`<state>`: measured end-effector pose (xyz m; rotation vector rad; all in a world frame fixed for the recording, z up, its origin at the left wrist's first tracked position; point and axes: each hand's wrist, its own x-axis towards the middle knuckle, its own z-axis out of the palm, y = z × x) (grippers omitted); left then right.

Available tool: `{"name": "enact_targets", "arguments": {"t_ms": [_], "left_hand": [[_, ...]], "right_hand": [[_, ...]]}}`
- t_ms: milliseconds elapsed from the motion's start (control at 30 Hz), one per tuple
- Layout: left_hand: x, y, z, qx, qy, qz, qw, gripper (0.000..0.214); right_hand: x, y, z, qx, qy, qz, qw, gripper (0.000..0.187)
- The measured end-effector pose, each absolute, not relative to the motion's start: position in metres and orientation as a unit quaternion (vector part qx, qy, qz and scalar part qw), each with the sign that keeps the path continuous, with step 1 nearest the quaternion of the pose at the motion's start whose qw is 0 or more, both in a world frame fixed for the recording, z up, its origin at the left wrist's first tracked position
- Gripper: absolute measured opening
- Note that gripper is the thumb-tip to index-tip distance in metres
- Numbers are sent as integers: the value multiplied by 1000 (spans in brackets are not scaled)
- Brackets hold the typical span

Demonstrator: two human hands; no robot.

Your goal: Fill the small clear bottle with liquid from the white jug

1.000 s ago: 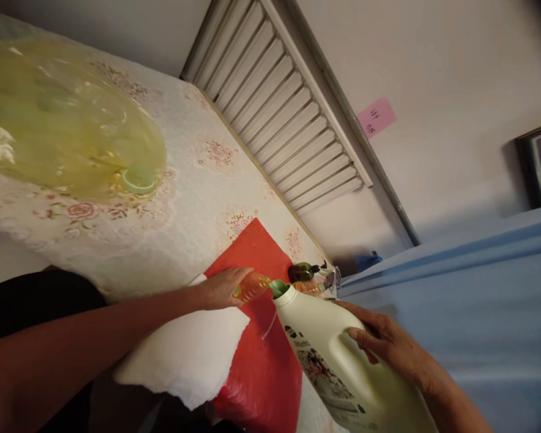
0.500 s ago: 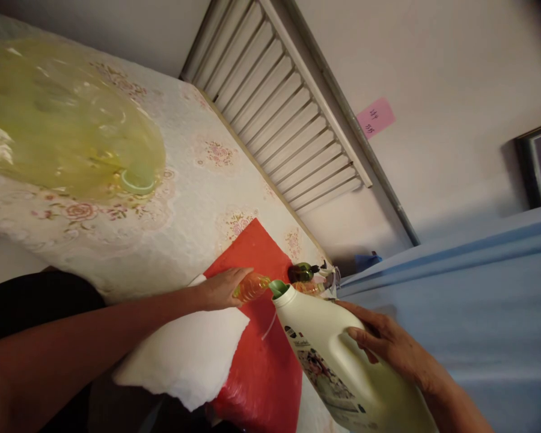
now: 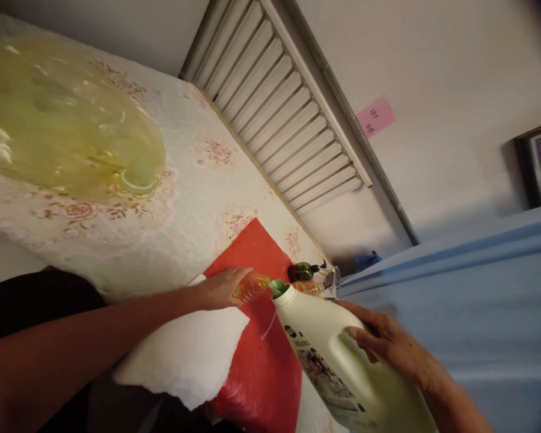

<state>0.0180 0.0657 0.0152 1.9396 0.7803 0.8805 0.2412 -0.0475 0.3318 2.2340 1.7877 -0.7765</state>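
Bottle (image 3: 253, 287) clamped in our left fingers (image 3: 235, 278), beside spout (image 3: 280, 290) of jug (image 3: 313, 325); right fingers (image 3: 367, 340) clamped on jug; pump bottle (image 3: 301, 272) near counter's (image 3: 184, 240) wall edge.

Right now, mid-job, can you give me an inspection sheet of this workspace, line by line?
Surface: floral tablecloth, partly covered by a red sheet.
Job's things: small clear bottle and pale green jug, held close together; contact unclear.
Clutter: translucent yellow bag, white cloth, dark green bottle.
Hands: left hand holds the small clear bottle; right hand grips the pale green jug.
Cables: a thin white strand shows against the red sheet; unclear what it is.
Surroundings: slatted radiator, pink note, blue fabric on the right.
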Motion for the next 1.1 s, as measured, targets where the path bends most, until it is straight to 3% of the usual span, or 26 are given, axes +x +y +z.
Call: {"name": "enact_targets", "arguments": {"t_ms": [1100], "left_hand": [[23,67,6,770,316,374,410,80]], "right_hand": [[249,-47,332,751,597,-265,94,63]]}}
